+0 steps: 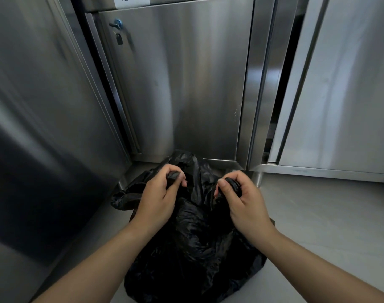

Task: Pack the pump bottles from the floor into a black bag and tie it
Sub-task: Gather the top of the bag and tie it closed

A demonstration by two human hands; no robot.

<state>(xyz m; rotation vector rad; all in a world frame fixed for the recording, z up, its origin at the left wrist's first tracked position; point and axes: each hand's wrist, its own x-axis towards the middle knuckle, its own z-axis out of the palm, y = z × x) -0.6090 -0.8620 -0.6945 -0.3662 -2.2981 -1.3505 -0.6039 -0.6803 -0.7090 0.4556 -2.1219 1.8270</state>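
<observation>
A black plastic bag (191,243) sits bulging on the grey floor in front of me. My left hand (158,193) grips a bunched strip of the bag's top edge on its left side. On the right side, my right hand (241,200) is closed around another gathered strip of the bag's top. The two strips are held apart, with the bag's mouth sagging between them. No pump bottles show; whatever the bag holds is hidden by the plastic.
Stainless steel cabinets stand close ahead: a door (182,79) with a small padlock (119,39) straight in front, a steel panel (40,106) at left, another cabinet (339,88) at right on a short leg (257,178). Grey floor (328,215) spreads to the right.
</observation>
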